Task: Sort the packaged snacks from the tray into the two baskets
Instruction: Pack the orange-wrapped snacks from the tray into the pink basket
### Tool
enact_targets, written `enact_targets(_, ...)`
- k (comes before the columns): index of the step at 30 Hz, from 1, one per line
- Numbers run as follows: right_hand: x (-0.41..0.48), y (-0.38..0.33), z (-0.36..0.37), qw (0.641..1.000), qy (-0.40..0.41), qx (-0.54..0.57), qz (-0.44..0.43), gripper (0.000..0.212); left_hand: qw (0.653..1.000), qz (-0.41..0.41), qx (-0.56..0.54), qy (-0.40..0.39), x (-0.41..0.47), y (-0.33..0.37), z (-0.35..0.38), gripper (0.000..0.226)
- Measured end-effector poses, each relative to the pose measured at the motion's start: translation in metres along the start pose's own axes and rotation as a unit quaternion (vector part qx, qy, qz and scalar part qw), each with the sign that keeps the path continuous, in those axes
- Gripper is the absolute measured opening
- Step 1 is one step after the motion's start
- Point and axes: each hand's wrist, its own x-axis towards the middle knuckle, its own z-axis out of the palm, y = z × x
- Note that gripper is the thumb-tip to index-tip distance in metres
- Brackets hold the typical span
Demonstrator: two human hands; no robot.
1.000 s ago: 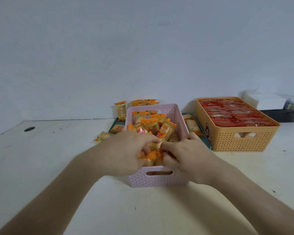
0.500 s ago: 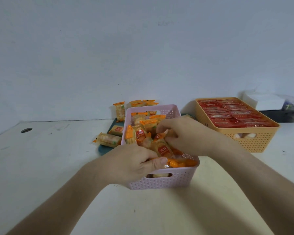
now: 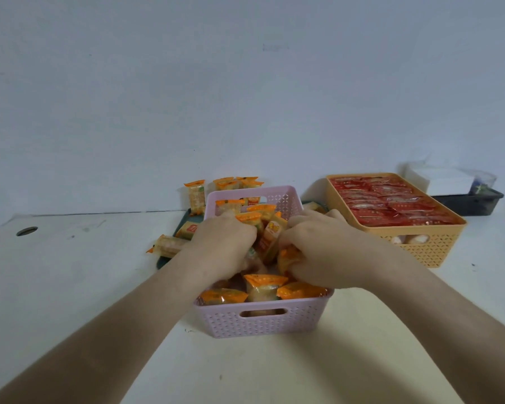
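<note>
White table (image 3: 70, 287) under a bare wall carries my work. Behind sits the orange basket (image 3: 426, 249), filled with red packets (image 3: 391, 202); nearer, the pink basket (image 3: 263, 322) brims with orange packets (image 3: 263, 282). I judge I'm settling these down to make room. My left hand (image 3: 225, 246) is buried among them, grip unclear; my right hand (image 3: 318, 249) is clenched on one. Next, fetch the loose packets (image 3: 169, 244) on the tray (image 3: 165, 262), well left of both hands.

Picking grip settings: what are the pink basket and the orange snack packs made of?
Pink basket: looks like rigid moulded plastic, matte, with a perforated lattice wall and a cut-out handle slot. Orange snack packs: thin glossy plastic film, probably; crimped ends, partly see-through, with highlights and wrinkles.
</note>
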Motion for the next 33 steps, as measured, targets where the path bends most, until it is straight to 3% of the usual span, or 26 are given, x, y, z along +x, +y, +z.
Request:
enact_targets(4,-0.013,-0.002,0.002,0.999,-0.016,0.030,0.001,0.018,0.996,-0.019,-0.069,0.057,0.002,-0.001,0.004,0.014)
enact_targets(6,-0.016,-0.001,0.000,0.997,-0.054,0.051,0.006,0.030,0.994,-0.005,-0.090,0.069,0.000,-0.001,0.001,0.009)
enact_targets(9,-0.016,0.003,-0.005,0.992,-0.107,0.066,0.005,0.051,0.985,0.022,-0.155,0.066,-0.012,-0.002,-0.008,0.019)
enact_targets(12,-0.013,0.005,-0.006,0.994,-0.098,0.049,0.003,0.044,0.975,0.028,-0.213,0.053,-0.027,0.001,-0.018,0.029)
enact_targets(16,-0.008,0.001,0.001,0.999,-0.048,0.020,-0.012,0.026,0.959,0.063,-0.272,-0.049,-0.040,0.006,-0.025,0.010)
enact_targets(20,-0.008,0.000,0.006,0.999,-0.028,0.028,0.001,0.028,0.958,0.059,-0.252,-0.124,-0.047,0.009,-0.025,0.042)
enact_targets(25,-0.014,0.003,-0.004,0.999,-0.044,0.028,-0.005,0.030,0.955,0.034,-0.256,-0.144,-0.047,0.008,-0.021,0.051)
enact_targets(29,-0.019,0.007,-0.012,0.994,-0.101,0.028,-0.011,0.014,0.944,0.027,-0.307,-0.116,-0.049,0.011,-0.019,0.050)
enact_targets(33,-0.016,0.009,-0.002,0.996,-0.068,0.053,0.007,0.041,0.947,0.034,-0.315,-0.058,-0.050,0.013,-0.011,0.040)
